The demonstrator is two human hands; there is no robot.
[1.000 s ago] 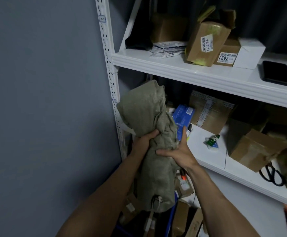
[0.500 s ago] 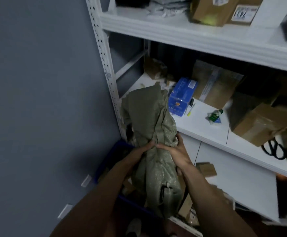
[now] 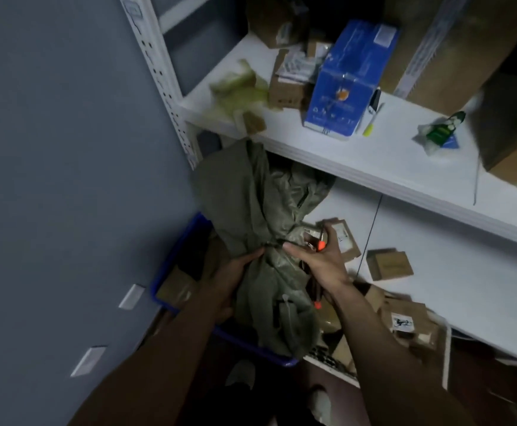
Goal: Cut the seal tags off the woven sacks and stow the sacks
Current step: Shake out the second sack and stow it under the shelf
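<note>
While the 2 hands, left (image 3: 229, 281) and right (image 3: 318, 262), clench the bunched sack (image 3: 251, 204) over the blue bin (image 3: 171, 265), stowing seems underway — next, lower it in.

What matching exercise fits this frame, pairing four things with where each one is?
Things:
1. woven sack
2. blue box
3. blue bin
4. small cardboard box

Places:
A. lying on the lower shelf
B. gripped by the left hand and right hand
C. standing on the upper shelf, beside a pen
D. low by the grey wall, below the sack

Pairs: 1-B, 2-C, 3-D, 4-A.
</note>
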